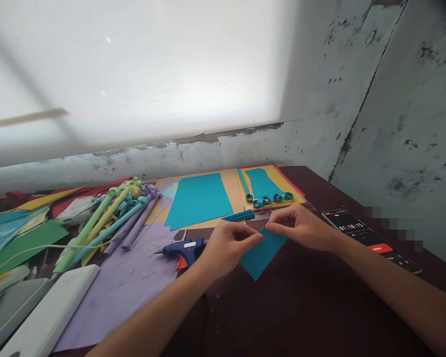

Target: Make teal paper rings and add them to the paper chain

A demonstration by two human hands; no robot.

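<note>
A small teal sheet of paper [260,260] is pinched between my two hands over the dark table, one corner pointing toward me. My left hand [228,245] grips its left edge with thumb and fingertips. At the upper edge, my right hand [299,228] closes thumb against forefinger on the same paper. Just beyond them lies a folded teal paper strip [240,216]. A blue glue gun [186,249] with an orange-red trigger rests left of my left hand, partly hidden behind it.
Large teal sheets [200,201] lie farther back. Teal paper rings [273,200] sit on a yellow folder [297,197]. Rolled paper sticks [92,225] are piled at left, near a white box-like object [55,312] on purple paper [130,292]. A phone [371,238] lies right.
</note>
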